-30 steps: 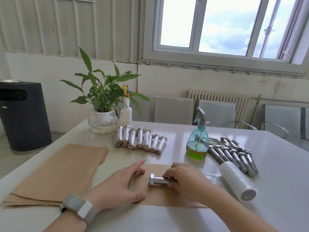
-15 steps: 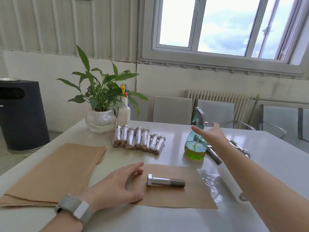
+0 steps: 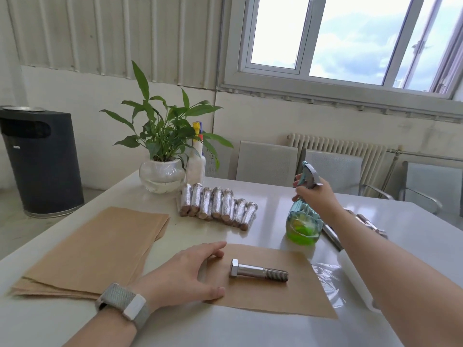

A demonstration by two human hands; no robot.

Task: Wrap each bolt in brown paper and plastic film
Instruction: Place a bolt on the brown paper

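Now the right hand (image 3: 316,194) grips the neck of the teal spray bottle (image 3: 303,225), while the left hand (image 3: 186,274) lies flat with straight fingers on the brown paper sheet (image 3: 288,294). Centred on that sheet lies the bare bolt (image 3: 258,270), on the white surface (image 3: 225,329).

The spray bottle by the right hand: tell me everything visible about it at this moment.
The spray bottle is translucent teal, apparently plastic, with a rounded belly holding green liquid in its lower part and a grey-and-teal trigger head. It stands upright on the white table, beyond the brown paper sheet with the bolt. The right hand grips its neck, fingers curled by the trigger.
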